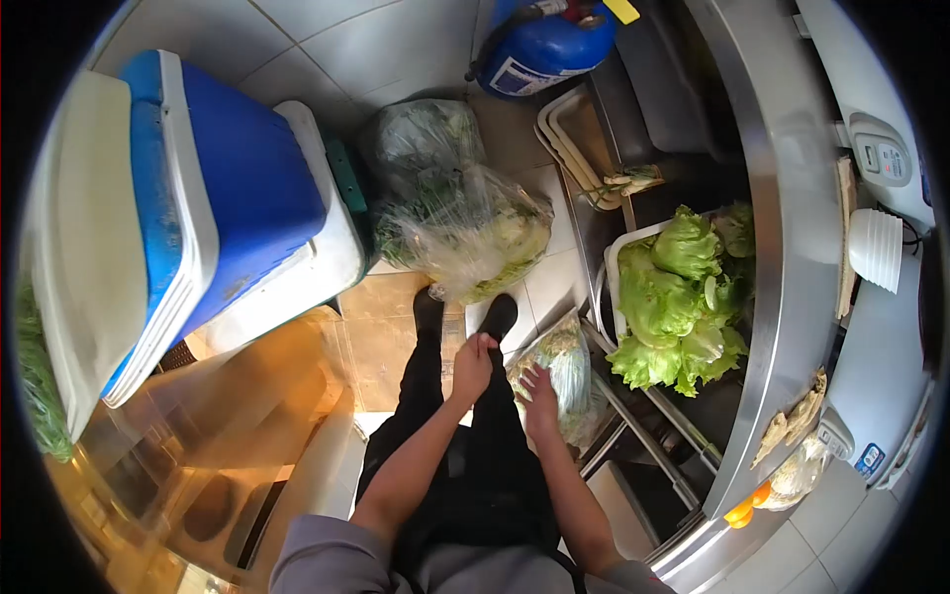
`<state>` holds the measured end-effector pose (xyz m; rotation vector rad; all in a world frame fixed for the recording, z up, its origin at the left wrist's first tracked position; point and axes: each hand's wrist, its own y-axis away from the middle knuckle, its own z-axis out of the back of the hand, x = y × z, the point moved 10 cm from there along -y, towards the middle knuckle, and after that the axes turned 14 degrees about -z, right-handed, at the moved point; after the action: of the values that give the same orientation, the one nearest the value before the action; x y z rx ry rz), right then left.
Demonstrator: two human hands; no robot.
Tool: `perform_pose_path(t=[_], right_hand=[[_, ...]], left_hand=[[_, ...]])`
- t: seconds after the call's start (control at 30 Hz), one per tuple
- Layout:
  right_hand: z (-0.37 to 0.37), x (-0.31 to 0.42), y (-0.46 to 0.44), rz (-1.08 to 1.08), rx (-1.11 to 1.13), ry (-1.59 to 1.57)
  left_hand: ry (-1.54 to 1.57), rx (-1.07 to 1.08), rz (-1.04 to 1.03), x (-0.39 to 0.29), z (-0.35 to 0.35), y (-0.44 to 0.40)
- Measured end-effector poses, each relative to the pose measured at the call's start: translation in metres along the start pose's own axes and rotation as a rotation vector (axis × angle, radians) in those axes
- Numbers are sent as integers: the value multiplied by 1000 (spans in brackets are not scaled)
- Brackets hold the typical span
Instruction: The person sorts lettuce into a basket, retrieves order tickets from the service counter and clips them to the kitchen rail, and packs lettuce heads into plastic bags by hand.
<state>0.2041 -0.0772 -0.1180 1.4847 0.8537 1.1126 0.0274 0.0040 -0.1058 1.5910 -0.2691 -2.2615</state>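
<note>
My left hand [473,369] hangs in front of my legs, its fingers curled together. Whether it holds anything small is hidden. Close by on the right, my right hand [539,402] has its fingers apart and holds nothing. It is nearest to a clear plastic bag [569,371] with pale green contents, which stands low beside the metal shelf. Ahead of my feet, a large clear bag of leafy greens [465,233] sits on the floor. To the right, heads of green lettuce [673,307] are heaped in a white tub [616,262].
At left stand a blue cooler box [247,183] and pale lids. A blue cylinder [549,49] is by the wall. Along the right runs a steel counter edge [782,198], with white bowls [876,247], ginger-like roots [789,421] and orange items [742,510] beyond. Cardboard [381,337] covers some floor.
</note>
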Motion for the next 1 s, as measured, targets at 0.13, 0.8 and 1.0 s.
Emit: perform_pose_path(t=[0.13, 0.8, 1.0], right_hand=[[-113, -1, 12, -29, 274, -115], [-155, 11, 126, 1140, 63, 1512], [-110, -53, 134, 879, 168, 1708]], left_hand=[[294, 122, 228, -2, 7, 30], [201, -445, 8, 54, 258, 318], [124, -888, 903, 202, 143, 647]])
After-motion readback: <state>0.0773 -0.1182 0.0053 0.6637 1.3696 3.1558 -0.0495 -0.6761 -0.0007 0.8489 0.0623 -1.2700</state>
